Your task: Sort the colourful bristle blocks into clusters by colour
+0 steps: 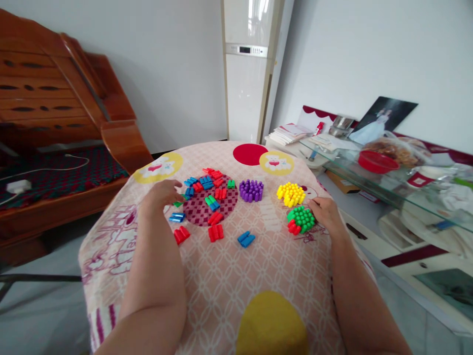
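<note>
My left hand (162, 194) is over the left side of the table, fingers apart, close to a green plastic piece (178, 202) and a blue one (177, 217). Its fingertips partly hide the green piece, so contact is unclear. My right hand (324, 212) rests with fingers extended beside a cluster of upright green pegs (303, 219), which has red pegs (293, 227) at its near edge. Just behind stand yellow pegs (291, 194). Purple pegs (251, 191) form another cluster near the middle. Small red pieces (216, 232) and blue pieces (246, 239) lie loose in little groups.
A patterned cloth (221, 296) covers the round table. To the left is a wooden bench (118, 133); a tall white cabinet unit (244, 93) stands behind. At right, a glass-topped stand (354, 167) bears a red bowl (377, 161), papers (290, 132) and a photo (382, 118).
</note>
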Action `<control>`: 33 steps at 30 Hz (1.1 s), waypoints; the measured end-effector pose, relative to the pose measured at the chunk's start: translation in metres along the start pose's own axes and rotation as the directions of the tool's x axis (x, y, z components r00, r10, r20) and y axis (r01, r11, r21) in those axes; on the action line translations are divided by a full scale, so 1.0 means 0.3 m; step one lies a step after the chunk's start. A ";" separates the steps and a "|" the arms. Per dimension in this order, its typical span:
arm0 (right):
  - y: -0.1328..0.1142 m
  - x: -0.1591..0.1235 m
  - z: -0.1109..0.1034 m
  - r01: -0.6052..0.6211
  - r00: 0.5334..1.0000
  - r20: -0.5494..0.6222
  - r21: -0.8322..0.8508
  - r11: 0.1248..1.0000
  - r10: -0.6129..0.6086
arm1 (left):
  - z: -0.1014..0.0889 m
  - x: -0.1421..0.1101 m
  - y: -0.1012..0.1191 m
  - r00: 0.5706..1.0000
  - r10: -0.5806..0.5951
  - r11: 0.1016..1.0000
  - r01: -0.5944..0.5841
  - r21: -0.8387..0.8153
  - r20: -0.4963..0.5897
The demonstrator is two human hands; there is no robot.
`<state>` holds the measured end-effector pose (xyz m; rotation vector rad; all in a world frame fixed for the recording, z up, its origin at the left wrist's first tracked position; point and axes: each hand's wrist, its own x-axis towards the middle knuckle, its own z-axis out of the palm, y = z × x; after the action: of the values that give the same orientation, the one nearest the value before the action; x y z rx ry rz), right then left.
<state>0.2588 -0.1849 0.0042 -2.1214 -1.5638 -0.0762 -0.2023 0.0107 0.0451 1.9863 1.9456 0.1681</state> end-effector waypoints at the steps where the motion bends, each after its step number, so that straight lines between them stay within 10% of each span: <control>1: -0.001 0.000 -0.001 -0.002 1.000 -0.002 -0.002 1.000 0.002 | -0.018 -0.007 0.007 1.000 -0.002 1.000 0.002 0.021 -0.012; 9: -0.005 0.004 -0.001 0.006 1.000 0.008 -0.018 1.000 -0.006 | -0.046 -0.130 0.283 0.930 0.314 0.931 -0.341 -0.128 -0.191; 14: -0.002 0.006 0.006 -0.013 1.000 -0.009 -0.018 1.000 0.013 | 0.158 -0.225 0.550 0.767 0.631 0.722 -0.636 -0.274 -0.117; 18: -0.003 0.007 0.009 -0.003 1.000 -0.010 -0.022 1.000 0.002 | 0.339 -0.300 0.676 0.717 0.688 0.684 -0.692 -0.231 -0.109; 33: -0.020 0.006 0.001 0.001 1.000 0.029 -0.029 1.000 0.000 | 0.490 -0.291 0.705 0.661 0.751 0.610 -0.691 -0.387 0.004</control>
<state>0.2540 -0.1821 0.0067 -2.1533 -1.5891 -0.0691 0.0413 -0.0983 -0.0078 2.3103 0.8049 0.4985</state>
